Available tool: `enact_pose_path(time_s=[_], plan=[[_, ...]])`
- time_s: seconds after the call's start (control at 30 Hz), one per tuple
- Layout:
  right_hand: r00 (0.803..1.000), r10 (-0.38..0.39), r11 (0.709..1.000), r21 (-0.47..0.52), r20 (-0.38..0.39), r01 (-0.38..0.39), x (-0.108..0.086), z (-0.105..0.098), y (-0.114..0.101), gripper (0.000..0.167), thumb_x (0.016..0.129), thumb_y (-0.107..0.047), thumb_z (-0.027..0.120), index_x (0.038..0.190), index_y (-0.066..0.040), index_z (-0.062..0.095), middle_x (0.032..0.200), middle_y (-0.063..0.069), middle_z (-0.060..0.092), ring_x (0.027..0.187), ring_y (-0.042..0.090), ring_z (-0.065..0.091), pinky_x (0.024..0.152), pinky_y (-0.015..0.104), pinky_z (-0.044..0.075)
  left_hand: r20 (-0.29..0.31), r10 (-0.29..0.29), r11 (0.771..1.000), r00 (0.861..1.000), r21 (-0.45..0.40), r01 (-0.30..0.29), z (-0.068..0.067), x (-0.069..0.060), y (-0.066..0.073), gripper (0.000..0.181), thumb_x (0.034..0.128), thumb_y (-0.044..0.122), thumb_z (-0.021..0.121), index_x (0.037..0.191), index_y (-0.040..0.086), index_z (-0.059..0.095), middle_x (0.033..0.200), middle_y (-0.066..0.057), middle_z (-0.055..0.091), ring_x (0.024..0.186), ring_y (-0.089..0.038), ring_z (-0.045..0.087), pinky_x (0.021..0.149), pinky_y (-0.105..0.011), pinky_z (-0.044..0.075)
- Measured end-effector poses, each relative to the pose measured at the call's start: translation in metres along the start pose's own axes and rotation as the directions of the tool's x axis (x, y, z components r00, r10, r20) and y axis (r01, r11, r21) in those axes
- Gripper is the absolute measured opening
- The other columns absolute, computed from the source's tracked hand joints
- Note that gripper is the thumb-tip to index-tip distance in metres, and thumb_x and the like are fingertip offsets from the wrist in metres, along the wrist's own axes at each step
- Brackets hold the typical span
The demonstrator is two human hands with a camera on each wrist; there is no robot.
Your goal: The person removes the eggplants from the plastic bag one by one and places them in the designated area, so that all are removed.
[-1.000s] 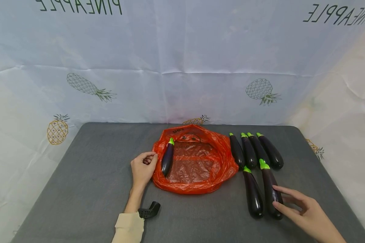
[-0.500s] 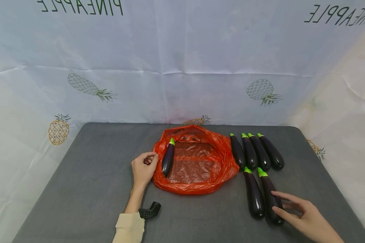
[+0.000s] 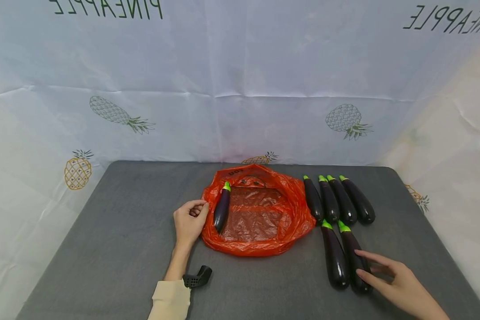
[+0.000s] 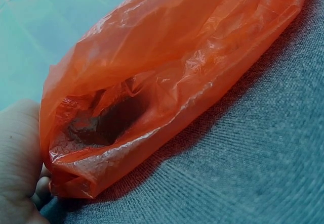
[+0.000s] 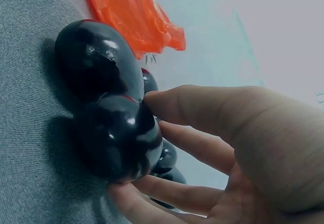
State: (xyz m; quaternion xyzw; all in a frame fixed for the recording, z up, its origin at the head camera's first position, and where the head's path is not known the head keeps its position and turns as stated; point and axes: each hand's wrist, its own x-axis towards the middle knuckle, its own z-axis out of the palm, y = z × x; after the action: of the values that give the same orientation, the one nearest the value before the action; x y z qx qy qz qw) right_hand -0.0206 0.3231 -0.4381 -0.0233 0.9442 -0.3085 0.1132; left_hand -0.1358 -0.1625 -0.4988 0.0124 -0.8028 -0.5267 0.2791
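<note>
At the left rim of an open red plastic bag (image 3: 260,248), my left hand (image 3: 189,222) pinches the plastic; in the left wrist view its fingertips are mostly hidden behind the bag (image 4: 167,77). One eggplant (image 3: 222,208) lies inside, along the bag's left side. My right hand (image 3: 396,280) holds another dark eggplant (image 3: 351,249) near its thick end, thumb on one side and fingers on the other. That eggplant (image 5: 119,135) touches a second front-row eggplant (image 3: 334,258) on its left, as the right wrist view shows.
Behind these two, several eggplants (image 3: 338,200) lie in a row with green stems pointing away, the leftmost against the bag's right side. Everything lies on a dark grey table (image 3: 136,231). A white pineapple-print cloth (image 3: 232,124) hangs behind it.
The eggplant in my right hand has come nearer to me and slightly left, and now lies in line with its neighbour. My left hand has stayed at the bag's rim.
</note>
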Motion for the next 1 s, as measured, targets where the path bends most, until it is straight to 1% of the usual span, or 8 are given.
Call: enact_pose_path(time_s=[0.4, 0.47, 0.57, 0.7, 0.77, 0.9, 0.97, 1.0], plan=[[1.000, -0.020, 1.000, -0.008, -0.024, 0.020, 0.0030, 0.0017, -0.0015, 0.048, 0.095, -0.024, 0.074, 0.139, -0.008, 0.063, 0.137, 0.028, 0.063, 0.090, -0.001, 0.068, 0.067, 0.022, 0.055, 0.000, 0.003, 1.000, 1.000, -0.003, -0.003, 0.0005, -0.0004, -0.0004, 0.014, 0.0884, 0.010, 0.078, 0.086, -0.004, 0.078, 0.070, -0.012, 0.073, 0.059, 0.001, 0.055, 0.058, -0.009, 0.045], [0.999, -0.029, 0.999, -0.015, -0.040, 0.029, 0.0033, 0.0027, -0.0010, 0.047, 0.094, -0.025, 0.075, 0.138, -0.010, 0.064, 0.134, 0.023, 0.065, 0.090, -0.004, 0.067, 0.068, 0.022, 0.055, -0.002, 0.001, 1.000, 1.000, -0.003, -0.001, 0.0006, -0.0002, -0.0004, 0.011, 0.0879, 0.009, 0.078, 0.086, -0.003, 0.078, 0.070, -0.012, 0.073, 0.060, 0.001, 0.055, 0.058, -0.009, 0.045], [0.996, -0.062, 0.998, -0.018, -0.065, 0.061, 0.0032, 0.0042, 0.0006, 0.045, 0.093, -0.025, 0.076, 0.136, -0.013, 0.066, 0.129, 0.005, 0.067, 0.091, -0.008, 0.066, 0.069, 0.021, 0.056, -0.002, 0.001, 1.000, 1.000, -0.001, -0.001, 0.0007, -0.0002, -0.0005, 0.011, 0.0878, 0.008, 0.078, 0.086, -0.002, 0.078, 0.070, -0.012, 0.072, 0.059, 0.001, 0.055, 0.058, -0.009, 0.045], [0.992, -0.089, 0.996, -0.006, -0.090, 0.089, 0.0040, 0.0049, 0.0023, 0.043, 0.093, -0.023, 0.076, 0.134, -0.015, 0.067, 0.123, -0.018, 0.060, 0.093, -0.010, 0.064, 0.070, 0.020, 0.056, -0.003, 0.004, 1.000, 1.000, 0.002, -0.004, 0.0008, -0.0003, -0.0008, 0.015, 0.0883, 0.011, 0.078, 0.086, -0.004, 0.077, 0.070, -0.012, 0.072, 0.059, 0.000, 0.055, 0.058, -0.009, 0.045], [0.991, -0.088, 0.996, -0.007, -0.097, 0.088, 0.0047, 0.0049, 0.0023, 0.044, 0.093, -0.023, 0.076, 0.134, -0.015, 0.067, 0.124, -0.014, 0.063, 0.092, -0.010, 0.065, 0.069, 0.020, 0.056, -0.007, 0.009, 1.000, 1.000, 0.007, -0.009, 0.0009, -0.0003, -0.0012, 0.015, 0.0882, 0.011, 0.078, 0.086, -0.004, 0.077, 0.070, -0.012, 0.072, 0.060, 0.001, 0.055, 0.058, -0.009, 0.045], [0.991, -0.091, 0.996, -0.012, -0.102, 0.091, 0.0051, 0.0049, 0.0013, 0.044, 0.092, -0.021, 0.077, 0.134, -0.012, 0.067, 0.130, 0.013, 0.067, 0.090, -0.009, 0.066, 0.068, 0.020, 0.055, -0.008, 0.007, 1.000, 1.000, 0.008, -0.007, 0.0009, -0.0001, -0.0015, 0.015, 0.0879, 0.011, 0.078, 0.086, -0.004, 0.077, 0.070, -0.012, 0.072, 0.060, 0.001, 0.055, 0.059, -0.009, 0.045], [0.990, -0.093, 0.996, -0.015, -0.108, 0.092, 0.0052, 0.0050, 0.0002, 0.044, 0.092, -0.021, 0.077, 0.133, -0.012, 0.067, 0.129, 0.014, 0.067, 0.090, -0.010, 0.065, 0.068, 0.020, 0.055, -0.008, 0.007, 1.000, 1.000, 0.007, -0.007, 0.0008, 0.0000, -0.0013, 0.015, 0.0880, 0.011, 0.079, 0.086, -0.004, 0.077, 0.070, -0.012, 0.072, 0.060, 0.001, 0.055, 0.058, -0.009, 0.045], [0.989, -0.096, 0.995, -0.016, -0.111, 0.095, 0.0053, 0.0049, -0.0003, 0.043, 0.092, -0.021, 0.077, 0.133, -0.012, 0.068, 0.128, 0.008, 0.068, 0.090, -0.010, 0.064, 0.068, 0.020, 0.055, -0.008, 0.007, 1.000, 1.000, 0.007, -0.007, 0.0008, 0.0000, -0.0012, 0.016, 0.0882, 0.011, 0.079, 0.086, -0.005, 0.077, 0.070, -0.012, 0.072, 0.059, 0.000, 0.055, 0.058, -0.009, 0.045]])
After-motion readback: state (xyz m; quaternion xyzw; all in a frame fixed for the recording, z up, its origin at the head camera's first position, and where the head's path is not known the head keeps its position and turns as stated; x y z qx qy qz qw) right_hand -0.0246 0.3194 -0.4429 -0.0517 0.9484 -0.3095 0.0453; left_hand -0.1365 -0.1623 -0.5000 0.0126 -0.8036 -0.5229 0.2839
